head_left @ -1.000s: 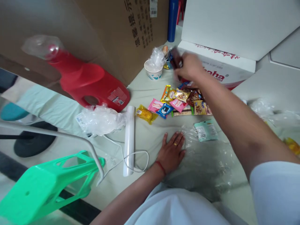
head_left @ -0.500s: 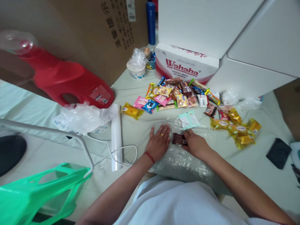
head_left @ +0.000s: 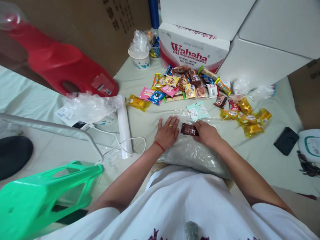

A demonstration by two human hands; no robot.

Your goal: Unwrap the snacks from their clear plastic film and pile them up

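Note:
My left hand [head_left: 167,132] lies flat on a clear plastic sheet [head_left: 197,155], its fingers stretched out. Between my hands is a dark brown snack packet [head_left: 188,129] with pale print. My right hand [head_left: 205,133] pinches the right end of that packet, fingers closed. Just beyond, a mint-green packet [head_left: 198,111] rests on the plastic. Farther back lies a pile of mixed wrapped snacks [head_left: 183,83]. Several yellow packets [head_left: 250,119] sit in a group to the right, and one yellow packet [head_left: 138,102] lies off to the left.
A Wahaha carton [head_left: 192,50] stands behind the snacks, with a paper cup [head_left: 140,58] at its left. Left are a red jug [head_left: 72,63], a white roll [head_left: 124,130], a cable and a green stool [head_left: 45,190]. A black pouch [head_left: 286,141] lies at right.
The camera view has tilted, so the scene sits higher and more of the shirt shows. Both hands and the brown packet keep nearly the same places relative to the sheet.

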